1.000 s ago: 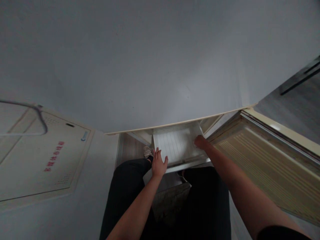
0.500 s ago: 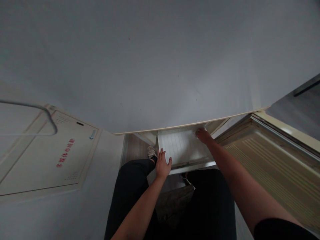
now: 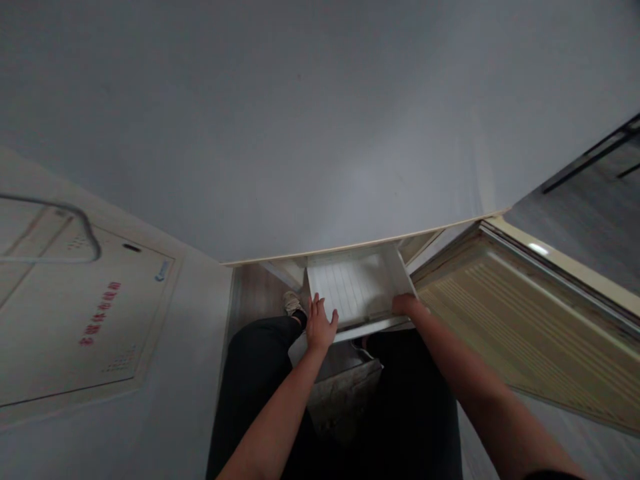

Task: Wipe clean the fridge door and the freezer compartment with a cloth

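Splayed left hand (image 3: 321, 325) rests at the drawer (image 3: 345, 287), presumably steadying it; right hand (image 3: 405, 305) reaches inside, grip too dim to judge

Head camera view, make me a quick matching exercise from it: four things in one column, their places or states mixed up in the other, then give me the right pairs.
Things:
1. Left hand
2. Door
3. Right hand
4. Wall panel

Places or states:
A. At the front right corner of the white drawer
B. Marked with red writing
C. At the drawer's left side, fingers spread
D. Swung open

Right pairs: 1-C, 2-D, 3-A, 4-B.
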Demonstrator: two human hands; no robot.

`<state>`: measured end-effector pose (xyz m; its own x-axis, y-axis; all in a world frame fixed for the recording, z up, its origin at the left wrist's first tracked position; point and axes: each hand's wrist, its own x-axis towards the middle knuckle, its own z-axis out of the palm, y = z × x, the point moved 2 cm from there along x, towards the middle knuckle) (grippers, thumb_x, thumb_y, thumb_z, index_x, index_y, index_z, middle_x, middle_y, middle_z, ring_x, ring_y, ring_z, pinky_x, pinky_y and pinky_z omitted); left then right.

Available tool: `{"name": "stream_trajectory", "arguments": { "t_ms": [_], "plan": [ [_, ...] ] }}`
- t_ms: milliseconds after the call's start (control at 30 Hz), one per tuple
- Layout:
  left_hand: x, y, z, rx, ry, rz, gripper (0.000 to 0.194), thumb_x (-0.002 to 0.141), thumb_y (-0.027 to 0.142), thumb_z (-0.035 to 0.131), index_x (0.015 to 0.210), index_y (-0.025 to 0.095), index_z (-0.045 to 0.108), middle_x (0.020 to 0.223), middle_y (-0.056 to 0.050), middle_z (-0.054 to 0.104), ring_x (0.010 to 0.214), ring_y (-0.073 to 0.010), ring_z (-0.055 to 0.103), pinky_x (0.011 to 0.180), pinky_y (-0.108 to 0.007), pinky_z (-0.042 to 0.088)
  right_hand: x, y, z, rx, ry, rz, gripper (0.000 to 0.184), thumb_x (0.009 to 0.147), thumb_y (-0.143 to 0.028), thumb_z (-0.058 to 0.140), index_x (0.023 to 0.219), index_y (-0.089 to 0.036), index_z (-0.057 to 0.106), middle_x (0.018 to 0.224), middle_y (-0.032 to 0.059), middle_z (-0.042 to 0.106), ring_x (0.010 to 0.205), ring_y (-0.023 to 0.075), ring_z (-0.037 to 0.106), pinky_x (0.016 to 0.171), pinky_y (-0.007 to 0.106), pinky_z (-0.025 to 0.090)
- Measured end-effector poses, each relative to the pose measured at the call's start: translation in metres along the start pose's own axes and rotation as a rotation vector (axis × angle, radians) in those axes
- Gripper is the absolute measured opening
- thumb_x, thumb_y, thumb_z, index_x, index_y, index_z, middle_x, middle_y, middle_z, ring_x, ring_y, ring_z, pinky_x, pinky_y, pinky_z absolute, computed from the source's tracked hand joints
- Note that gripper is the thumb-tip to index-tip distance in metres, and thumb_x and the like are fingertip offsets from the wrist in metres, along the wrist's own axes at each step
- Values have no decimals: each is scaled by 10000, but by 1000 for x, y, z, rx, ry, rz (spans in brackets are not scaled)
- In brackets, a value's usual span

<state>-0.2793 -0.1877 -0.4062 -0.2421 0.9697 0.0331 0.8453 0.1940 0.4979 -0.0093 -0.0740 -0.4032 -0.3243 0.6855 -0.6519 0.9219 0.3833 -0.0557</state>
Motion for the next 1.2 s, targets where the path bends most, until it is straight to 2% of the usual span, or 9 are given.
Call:
{"name": "stream_trajectory", "arguments": {
  "t_ms": [100, 233, 333, 467, 633, 833, 933, 1067, 1200],
  "plan": [
    [0, 1, 0, 4, 5, 7, 439, 951, 332, 498, 1343, 134, 489, 1556, -175, 440, 1522, -345, 259, 1183, -584, 348, 12, -23, -9, 125, 5, -8, 357, 998, -401, 536, 1082, -110, 725, 979, 108, 759, 935, 190, 727, 893, 352, 560],
    [0, 3, -2, -8, -2, 8, 428, 949, 293, 486, 1338, 115, 501, 1559, -191, 429, 1527, -333, 250, 1202, -533, 343, 39, -82, -30, 248, 173, -101, 583, 1074, -284, 114, 1372, -97, 579, 1302, 162, 664, 1222, 195, 627, 996, 304, 493],
    [1, 4, -3, -1, -20, 8, 438, 941, 282, 489, 1345, 113, 499, 1558, -190, 428, 1528, -334, 245, 1203, -527, 342, 66, -139, -39, 268, 236, -267, 532, 1073, -363, 201, 1464, -146, 489, 1510, 137, 500, 1450, 210, 398, 1161, 367, 356],
    [2, 3, -1, 16, -24, 10, 489, 944, 292, 483, 1397, 112, 452, 1561, -183, 426, 1538, -326, 220, 1204, -536, 338, 96, -183, -34, 169, 134, -421, 580, 998, -320, 405, 1553, -154, 372, 1668, 145, 190, 1545, 344, 149, 1195, 592, 235],
    [1, 0, 1, 37, -23, 16, 477, 933, 276, 493, 1387, 135, 458, 1562, -174, 427, 1536, -323, 228, 1202, -538, 340, 112, -147, -33, 167, 239, -215, 650, 957, -337, 427, 1590, -274, 292, 1696, 81, 76, 1551, 372, 66, 1134, 725, 199],
    [1, -1, 2, 27, -34, 6, 487, 939, 302, 493, 1393, 132, 452, 1560, -170, 431, 1528, -329, 248, 1199, -534, 348, 103, -48, -44, 236, 455, 304, 687, 860, -484, 608, 1419, -94, 525, 1425, 309, 482, 1295, 421, 502, 1051, 544, 415],
    [0, -1, 2, 19, -31, -1, 550, 935, 302, 498, 1449, 137, 397, 1564, -167, 426, 1529, -327, 247, 1200, -540, 345, 100, -17, -39, 274, 407, 434, 834, 843, -555, 624, 1480, -49, 439, 1420, 340, 458, 1266, 431, 517, 958, 512, 485],
    [0, 1, 2, 22, -21, 6, 633, 931, 303, 504, 1514, 140, 316, 1571, -158, 421, 1539, -318, 220, 1214, -519, 328, 106, -20, -23, 274, 355, 315, 1074, 796, -723, 600, 1623, -182, 177, 1638, 269, 151, 1482, 480, 229, 1122, 598, 311],
    [0, 1, 3, 46, -25, 4, 650, 930, 302, 501, 1526, 139, 300, 1568, -163, 424, 1538, -323, 221, 1207, -539, 326, 110, -72, -8, 264, 306, 161, 1065, 855, -761, 445, 1634, -167, 28, 1662, 243, -78, 1514, 502, -37, 1176, 654, 101]
  ]
}}
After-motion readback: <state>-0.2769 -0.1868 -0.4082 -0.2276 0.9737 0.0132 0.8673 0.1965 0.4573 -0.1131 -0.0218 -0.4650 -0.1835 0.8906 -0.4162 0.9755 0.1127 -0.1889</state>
